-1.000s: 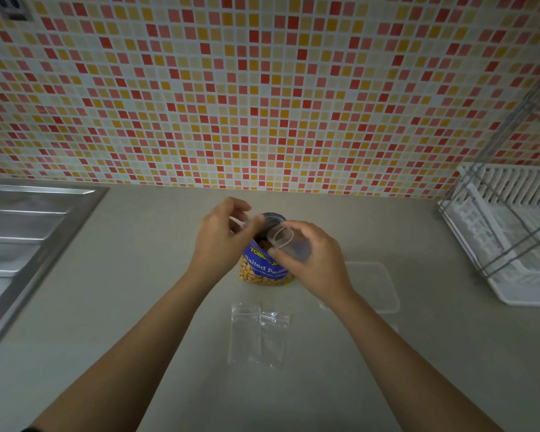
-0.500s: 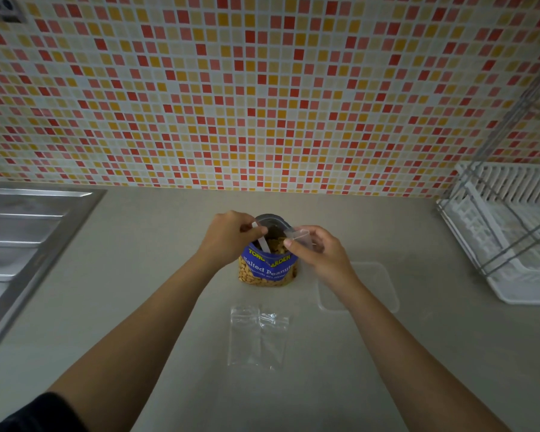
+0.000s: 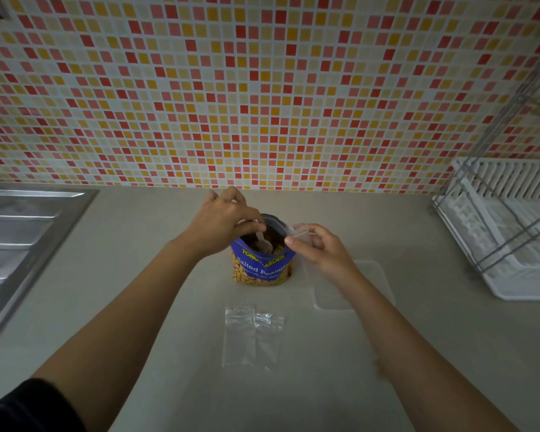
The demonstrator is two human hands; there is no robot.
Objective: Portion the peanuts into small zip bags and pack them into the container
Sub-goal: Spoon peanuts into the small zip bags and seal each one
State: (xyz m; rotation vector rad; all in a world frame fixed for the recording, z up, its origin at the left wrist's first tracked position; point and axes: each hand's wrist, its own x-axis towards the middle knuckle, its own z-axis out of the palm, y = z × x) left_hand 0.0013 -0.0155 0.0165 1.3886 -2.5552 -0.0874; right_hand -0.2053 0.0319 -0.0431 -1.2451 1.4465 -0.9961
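Note:
An open blue bag of salted peanuts [image 3: 261, 269] stands on the counter near the tiled wall. My left hand [image 3: 223, 224] pinches a white plastic spoon [image 3: 263, 241] whose bowl dips into the bag's mouth. My right hand [image 3: 321, 249] holds a small clear zip bag [image 3: 300, 232] at the bag's right rim. Two more empty zip bags [image 3: 253, 336] lie flat in front of the peanut bag. A clear plastic container [image 3: 373, 282] sits on the counter to the right, partly behind my right forearm.
A steel sink drainboard [image 3: 22, 244] fills the left edge. A white dish rack with a wire frame [image 3: 508, 232] stands at the right. The grey counter [image 3: 138, 275] runs back to the mosaic wall.
My left hand has brought the spoon down into the peanut bag. My right hand has moved the small zip bag from over the bag's mouth to its right rim.

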